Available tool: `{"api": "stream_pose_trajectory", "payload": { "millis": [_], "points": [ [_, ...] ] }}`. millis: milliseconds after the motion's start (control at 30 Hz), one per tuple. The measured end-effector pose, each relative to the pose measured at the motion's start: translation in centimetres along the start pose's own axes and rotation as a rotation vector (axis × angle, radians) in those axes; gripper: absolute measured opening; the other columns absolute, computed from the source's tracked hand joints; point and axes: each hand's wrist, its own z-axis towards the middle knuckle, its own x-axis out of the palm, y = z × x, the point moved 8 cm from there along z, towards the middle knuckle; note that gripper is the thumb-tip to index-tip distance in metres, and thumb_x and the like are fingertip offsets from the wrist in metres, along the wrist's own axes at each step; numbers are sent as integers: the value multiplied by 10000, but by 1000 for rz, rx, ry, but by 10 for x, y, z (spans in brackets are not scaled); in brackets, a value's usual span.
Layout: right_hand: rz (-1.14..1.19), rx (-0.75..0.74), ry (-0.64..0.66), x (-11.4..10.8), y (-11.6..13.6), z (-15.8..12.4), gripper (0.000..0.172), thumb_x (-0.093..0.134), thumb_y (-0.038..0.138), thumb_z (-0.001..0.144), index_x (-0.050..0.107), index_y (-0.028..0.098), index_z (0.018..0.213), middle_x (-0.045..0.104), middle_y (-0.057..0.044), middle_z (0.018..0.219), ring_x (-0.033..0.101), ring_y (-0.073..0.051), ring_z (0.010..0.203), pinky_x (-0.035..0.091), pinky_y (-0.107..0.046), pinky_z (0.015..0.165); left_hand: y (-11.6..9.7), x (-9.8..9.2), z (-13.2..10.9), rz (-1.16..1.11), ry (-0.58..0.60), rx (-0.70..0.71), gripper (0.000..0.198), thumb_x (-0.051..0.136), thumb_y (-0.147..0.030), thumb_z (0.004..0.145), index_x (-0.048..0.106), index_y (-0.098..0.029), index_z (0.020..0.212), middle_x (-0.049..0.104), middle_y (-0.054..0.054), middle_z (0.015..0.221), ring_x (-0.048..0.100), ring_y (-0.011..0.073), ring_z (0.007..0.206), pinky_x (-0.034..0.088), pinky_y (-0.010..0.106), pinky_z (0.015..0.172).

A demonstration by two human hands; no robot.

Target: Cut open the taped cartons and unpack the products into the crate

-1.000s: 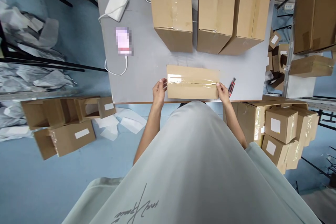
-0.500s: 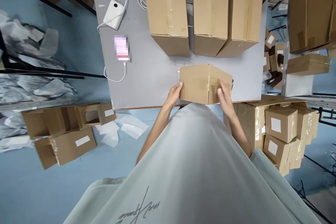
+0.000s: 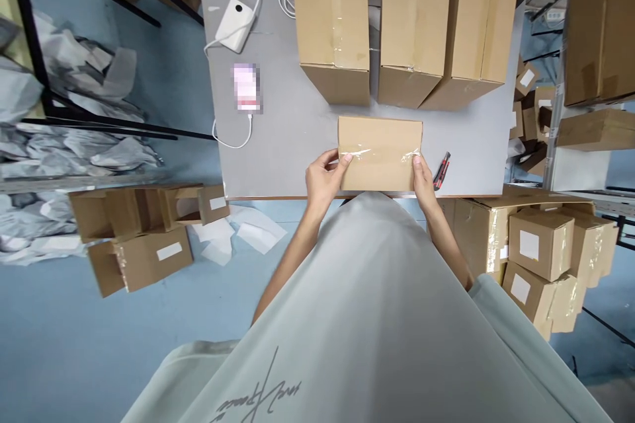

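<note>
A small cardboard box (image 3: 381, 172) with clear tape across its upper face is held at the front edge of the grey table (image 3: 278, 165). My left hand (image 3: 325, 178) grips its left end, thumb on top and fingers at the side. At the right end, my right hand (image 3: 421, 180) grips the box with the thumb at the taped face; its other fingers are partly hidden. Just right of that hand lies a red and black utility knife (image 3: 441, 170) on the table.
Three large taped cartons (image 3: 333, 13) stand along the back of the table. A phone with a blurred screen (image 3: 247, 87), a white power bank (image 3: 235, 26) and cables lie at the left. Stacked boxes (image 3: 533, 244) stand right of the table; open cartons (image 3: 149, 258) are on the floor at left.
The box has been turned so its taped face shows squarely. My right hand has moved from its side face to its right end. The knife, mostly hidden before, now shows.
</note>
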Motion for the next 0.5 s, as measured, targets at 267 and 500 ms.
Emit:
{"api": "stream_pose_trajectory", "payload": {
  "millis": [267, 500],
  "points": [
    [37, -26, 2, -7, 8, 15, 812, 516, 905, 1084, 683, 343, 1646, 676, -62, 1715, 568, -318, 1658, 418, -533, 1431, 1, 11, 17, 3, -14, 77, 673, 761, -832, 965, 811, -215, 1231, 869, 131, 1290, 814, 291, 1190, 654, 398, 1025],
    [71, 74, 10, -20, -31, 9, 905, 570, 977, 1002, 711, 310, 1597, 673, -106, 1712, 595, -338, 1631, 483, -543, 1383, 9, -5, 22, -25, 90, 56, 836, 740, -937, 907, 821, -190, 1273, 865, 143, 1305, 819, 321, 1185, 665, 409, 1011]
  ]
}}
